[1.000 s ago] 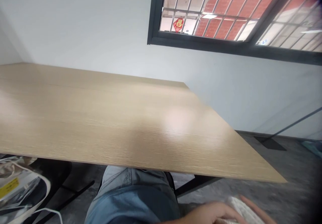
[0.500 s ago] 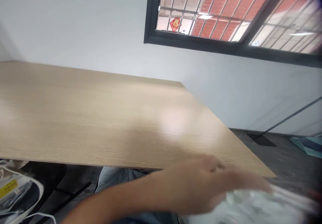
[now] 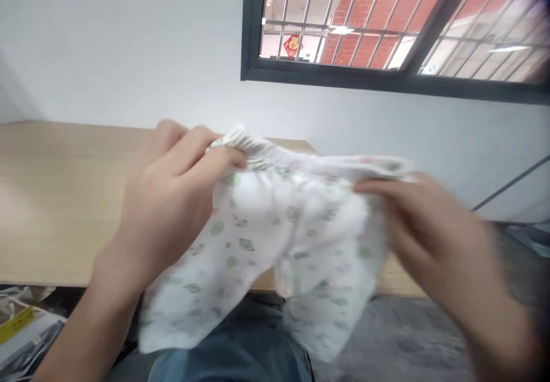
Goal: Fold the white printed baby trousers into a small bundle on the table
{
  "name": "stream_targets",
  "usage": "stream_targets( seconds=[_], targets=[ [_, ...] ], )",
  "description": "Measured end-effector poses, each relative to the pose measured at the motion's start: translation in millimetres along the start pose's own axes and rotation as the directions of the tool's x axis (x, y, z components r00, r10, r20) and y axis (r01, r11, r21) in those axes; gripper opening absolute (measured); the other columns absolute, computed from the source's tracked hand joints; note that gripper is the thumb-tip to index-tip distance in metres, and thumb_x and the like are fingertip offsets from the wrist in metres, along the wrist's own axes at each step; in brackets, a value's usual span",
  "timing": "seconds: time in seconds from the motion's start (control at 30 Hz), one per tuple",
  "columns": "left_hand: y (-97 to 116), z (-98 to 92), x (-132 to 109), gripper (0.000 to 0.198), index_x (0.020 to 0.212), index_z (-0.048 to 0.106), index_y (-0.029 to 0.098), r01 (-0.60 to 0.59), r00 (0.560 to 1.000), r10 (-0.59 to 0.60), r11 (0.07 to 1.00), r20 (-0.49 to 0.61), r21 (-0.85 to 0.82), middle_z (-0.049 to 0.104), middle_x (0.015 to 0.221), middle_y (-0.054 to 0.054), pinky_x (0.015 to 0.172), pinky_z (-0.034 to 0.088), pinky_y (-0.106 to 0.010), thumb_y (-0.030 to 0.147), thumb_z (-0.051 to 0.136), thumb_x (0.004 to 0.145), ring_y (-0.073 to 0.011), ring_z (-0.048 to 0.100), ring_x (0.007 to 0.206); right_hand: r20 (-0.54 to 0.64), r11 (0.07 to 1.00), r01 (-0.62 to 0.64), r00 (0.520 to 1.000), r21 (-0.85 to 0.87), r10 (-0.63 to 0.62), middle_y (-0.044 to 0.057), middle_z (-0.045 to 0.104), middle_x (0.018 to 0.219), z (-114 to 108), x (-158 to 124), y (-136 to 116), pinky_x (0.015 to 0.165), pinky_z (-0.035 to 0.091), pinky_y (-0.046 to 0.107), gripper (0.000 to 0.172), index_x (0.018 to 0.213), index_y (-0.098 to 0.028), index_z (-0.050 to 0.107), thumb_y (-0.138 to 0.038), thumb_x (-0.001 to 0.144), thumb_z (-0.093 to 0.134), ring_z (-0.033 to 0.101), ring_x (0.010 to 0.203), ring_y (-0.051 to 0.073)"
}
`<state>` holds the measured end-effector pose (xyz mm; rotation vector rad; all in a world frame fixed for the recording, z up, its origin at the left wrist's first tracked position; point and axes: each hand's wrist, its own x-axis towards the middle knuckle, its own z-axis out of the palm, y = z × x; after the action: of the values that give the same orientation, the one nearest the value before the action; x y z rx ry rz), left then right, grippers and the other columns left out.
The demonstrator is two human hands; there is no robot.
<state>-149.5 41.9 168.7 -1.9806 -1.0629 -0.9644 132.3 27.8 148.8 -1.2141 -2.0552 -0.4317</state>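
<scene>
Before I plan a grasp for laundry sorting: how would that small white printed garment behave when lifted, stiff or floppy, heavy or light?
Probably floppy: the garment sags in soft folds below where the left hand and right hand pinch its gathered waistband. Likely light, since fingertip pinches alone carry it. Being cloth, hardly fragile or apt to roll.

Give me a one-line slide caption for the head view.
Left hand and right hand hold a white printed garment by its gathered edge before a wooden table.
</scene>
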Motion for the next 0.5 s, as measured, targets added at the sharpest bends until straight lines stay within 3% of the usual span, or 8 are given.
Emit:
stream_targets(
  seconds=[0.07,0.1,0.17,0.2,0.27,0.3,0.37,0.5],
  targets=[
    [-8.3,16.5,-19.6,0.039,0.105,0.058,0.019,0.000,0.977,-0.023,0.994,0.213,0.108,0.058,0.095,-0.006,0.069,0.044,-0.034,0.000,0.033,0.082,-0.0215,0.047,0.082,0.205,0.999,0.042,0.978,0.011,-0.044,0.008,0.057,0.106,36.9,17.9,0.5,0.076,0.048,0.036,0.034,0.115,-0.023,0.053,-0.016,0.089,0.033,0.055,0.097,0.024],
    [-10.4,26.7,-30.8,0.042,0.108,0.057,0.016,-0.004,0.940,-0.046,0.989,0.338,0.146,0.058,0.099,-0.008,0.069,0.044,-0.036,-0.002,0.032,0.080,-0.0229,0.048,0.083,0.343,0.999,0.040,0.939,-0.019,-0.031,0.009,0.058,0.102,59.0,22.6,0.4,0.074,0.048,0.034,0.038,0.119,-0.021,0.052,-0.012,0.087,0.033,0.056,0.093,0.023],
    [-12.0,48.8,-54.0,0.044,0.107,0.059,0.012,-0.010,0.808,-0.106,0.981,0.580,0.193,0.057,0.102,-0.012,0.069,0.045,-0.038,-0.004,0.031,0.078,-0.0255,0.050,0.087,0.584,0.990,0.102,0.811,-0.100,-0.025,0.010,0.058,0.101,103.0,24.3,-0.7,0.072,0.046,0.032,0.041,0.123,-0.017,0.050,-0.008,0.085,0.036,0.055,0.092,0.023],
    [-12.3,59.9,-64.8,0.042,0.103,0.061,0.011,-0.009,0.730,-0.133,0.979,0.671,0.203,0.058,0.103,-0.012,0.070,0.045,-0.039,-0.004,0.031,0.078,-0.0266,0.051,0.089,0.646,0.981,0.143,0.763,-0.133,-0.024,0.011,0.057,0.104,122.2,22.5,-1.5,0.072,0.045,0.032,0.038,0.122,-0.015,0.051,-0.009,0.086,0.037,0.054,0.093,0.024],
    [-13.7,81.1,-81.9,0.036,0.097,0.063,0.011,-0.002,0.615,-0.159,0.979,0.772,0.203,0.058,0.106,-0.013,0.073,0.045,-0.041,0.000,0.033,0.081,-0.0282,0.052,0.094,0.684,0.957,0.215,0.729,-0.194,-0.025,0.014,0.055,0.110,151.4,18.1,-3.1,0.071,0.044,0.033,0.035,0.120,-0.013,0.052,-0.013,0.089,0.036,0.052,0.094,0.026],
    [-15.4,91.3,-87.3,0.033,0.097,0.064,0.012,0.003,0.589,-0.165,0.979,0.791,0.202,0.058,0.108,-0.013,0.075,0.045,-0.042,0.002,0.035,0.083,-0.0286,0.052,0.096,0.680,0.949,0.230,0.733,-0.218,-0.022,0.015,0.054,0.112,161.5,17.1,-3.2,0.071,0.043,0.034,0.035,0.120,-0.012,0.051,-0.014,0.090,0.034,0.051,0.095,0.027],
    [-20.7,111.4,-91.0,0.029,0.100,0.063,0.012,0.016,0.576,-0.179,0.978,0.798,0.208,0.057,0.111,-0.013,0.078,0.045,-0.042,0.006,0.038,0.086,-0.0283,0.052,0.100,0.664,0.943,0.222,0.748,-0.247,-0.003,0.016,0.051,0.118,175.4,20.4,-0.7,0.073,0.043,0.036,0.038,0.125,-0.013,0.048,-0.014,0.090,0.032,0.049,0.097,0.028],
    [-34.6,154.3,-76.0,0.023,0.110,0.056,0.013,0.053,0.559,-0.234,0.967,0.795,0.247,0.054,0.116,-0.010,0.084,0.046,-0.042,0.023,0.050,0.089,-0.0233,0.053,0.104,0.651,0.952,0.127,0.754,-0.278,0.090,0.017,0.045,0.128,197.4,45.2,18.7,0.080,0.041,0.042,0.046,0.136,-0.016,0.035,-0.016,0.091,0.031,0.044,0.107,0.031]
  ],
)
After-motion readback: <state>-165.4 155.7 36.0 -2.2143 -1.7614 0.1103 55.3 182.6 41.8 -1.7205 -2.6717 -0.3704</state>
